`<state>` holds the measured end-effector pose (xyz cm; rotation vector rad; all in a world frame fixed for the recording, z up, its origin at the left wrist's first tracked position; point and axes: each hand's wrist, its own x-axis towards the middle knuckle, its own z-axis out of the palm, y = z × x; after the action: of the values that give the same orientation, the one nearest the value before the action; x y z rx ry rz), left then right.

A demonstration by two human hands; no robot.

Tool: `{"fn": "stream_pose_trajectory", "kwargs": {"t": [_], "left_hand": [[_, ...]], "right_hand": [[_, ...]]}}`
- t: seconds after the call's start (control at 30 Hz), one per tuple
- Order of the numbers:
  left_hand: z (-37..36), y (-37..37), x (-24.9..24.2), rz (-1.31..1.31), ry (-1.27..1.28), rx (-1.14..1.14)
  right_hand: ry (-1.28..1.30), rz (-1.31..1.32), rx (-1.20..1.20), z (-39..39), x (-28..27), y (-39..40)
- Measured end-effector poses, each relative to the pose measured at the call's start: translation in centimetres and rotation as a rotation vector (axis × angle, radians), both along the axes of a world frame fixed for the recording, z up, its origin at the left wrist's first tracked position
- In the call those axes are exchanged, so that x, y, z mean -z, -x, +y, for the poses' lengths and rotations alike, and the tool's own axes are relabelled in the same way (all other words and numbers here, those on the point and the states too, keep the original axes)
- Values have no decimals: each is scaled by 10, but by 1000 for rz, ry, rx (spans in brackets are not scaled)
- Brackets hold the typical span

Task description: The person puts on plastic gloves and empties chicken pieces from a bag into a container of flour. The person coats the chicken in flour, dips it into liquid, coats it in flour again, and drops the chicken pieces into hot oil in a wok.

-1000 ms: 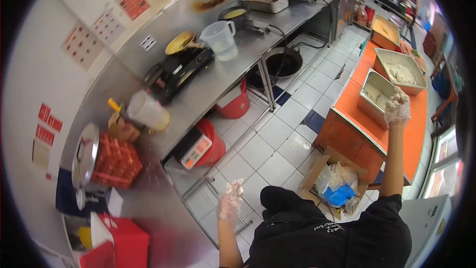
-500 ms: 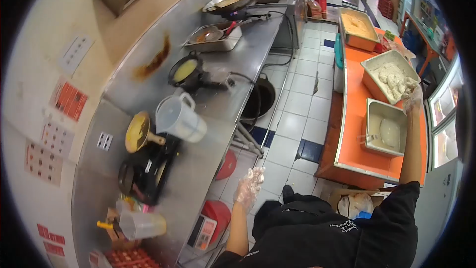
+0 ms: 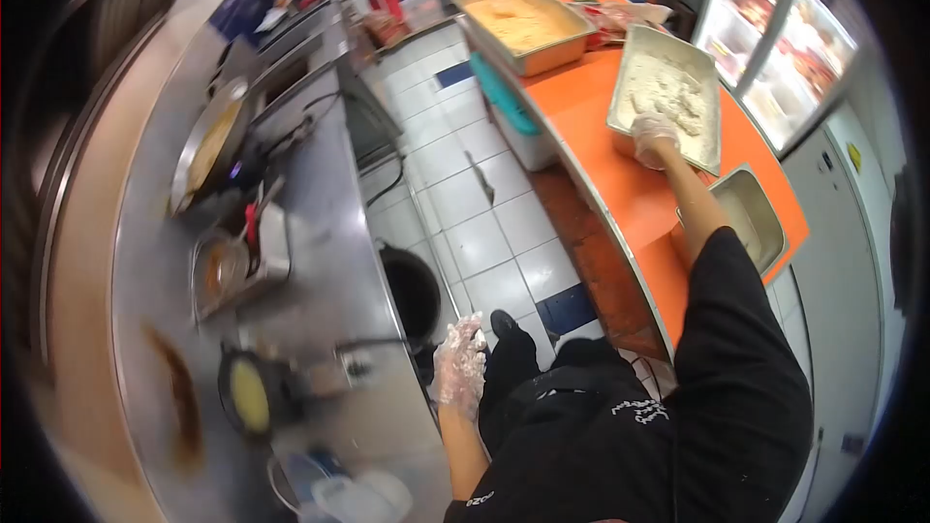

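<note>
My right hand (image 3: pixel 656 138), in a clear plastic glove, is at the near left end of a deep metal tray (image 3: pixel 714 102) on the orange counter. White flour-like coating with clumped pieces (image 3: pixel 668 97) fills the tray's bottom. The right fingers are too small and partly hidden to show whether they grip anything. My left hand (image 3: pixel 460 368), also gloved and caked with white, wet-looking coating, is raised over the floor beside the steel counter. Its fingers point upward, slightly bent, with nothing visible in them.
A second metal tray (image 3: pixel 765 228) with pale contents is partly behind my right arm. A tray of orange-yellow crumbs (image 3: pixel 523 24) stands farther along the orange counter (image 3: pixel 591 136). On the steel counter (image 3: pixel 320 194) at left are a small black pan (image 3: pixel 250 395), a wok (image 3: pixel 208 155) and a blurred jug (image 3: pixel 358 499).
The view has turned right and moved nearer the orange counter. My right hand has gone from the tray's near right corner to its near left end. The left hand stays raised and coated.
</note>
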<state>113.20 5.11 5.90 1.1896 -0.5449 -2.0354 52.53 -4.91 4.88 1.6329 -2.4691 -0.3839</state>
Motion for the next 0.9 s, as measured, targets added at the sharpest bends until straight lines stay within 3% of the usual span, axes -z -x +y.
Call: {"fn": "stream_pose_trajectory", "kwargs": {"t": [0.1,0.17,0.3,0.37,0.43,0.5,0.57,0.63,0.67,0.7,0.73,0.8,0.87,0.9], "left_hand": [[-80,6,-13,0,24,148],[-134,18,-10,-94,-14,255],[-215,66,-35,-112,-47,236],[-253,84,-31,-11,-46,299],[-289,129,-30,6,76,502],[-313,188,-59,-112,125,641],[-338,248,-66,-101,210,793],[-352,303,-68,-75,230,840],[-358,332,-67,-28,263,855],[-368,358,-59,-40,256,872],[-379,382,-45,-55,405,910],[-388,402,4,-116,684,771],[-399,427,15,-169,734,905],[-408,434,19,-207,797,1027]], "right_hand": [[40,-90,299,-26,-9,-25],[-154,-86,11,-53,1,-8],[-248,-60,-89,-63,24,8],[31,-126,-229,-67,55,14],[446,-270,-549,-82,82,21],[226,-467,-241,-112,98,16],[251,-618,-27,-149,91,-9],[21,-592,-73,-163,33,-45],[111,-694,9,-179,29,-50],[203,-794,90,-190,29,-48],[205,-813,109,-189,27,-36],[143,-1006,186,-191,30,-27],[413,-833,64,-168,87,19],[823,-797,4,-145,72,35]]}}
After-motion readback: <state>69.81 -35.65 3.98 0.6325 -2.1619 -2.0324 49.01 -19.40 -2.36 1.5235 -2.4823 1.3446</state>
